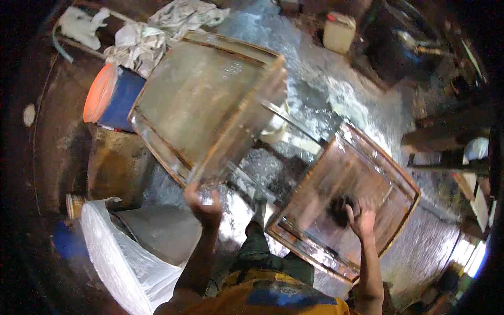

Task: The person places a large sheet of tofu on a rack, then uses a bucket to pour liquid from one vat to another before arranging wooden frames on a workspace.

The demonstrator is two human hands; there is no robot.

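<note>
My left hand [203, 207] is at the lower corner of a raised wooden-framed box [205, 100] with a flat greenish-grey top. Its thumb and fingers are apart, and whether they touch the corner I cannot tell. To the right, a shallow wooden-framed tray [320, 210] has a wet, shiny brown surface. Over that surface hovers or rests my right hand [363, 218], thumb and fingers apart and somewhat blurred. Beside its thumb is a dark patch [341, 210], either a shadow or a dark thing. Two metal bars [294, 123] run between box and tray.
A blue drum [123, 97] with an orange rim and crumpled whitish sacks [139, 44] stand at left. Clear plastic sheeting [126, 262] covers something at lower left. A yellowish jerrycan [338, 34] is at the back. The wet floor [346, 102] has white residue.
</note>
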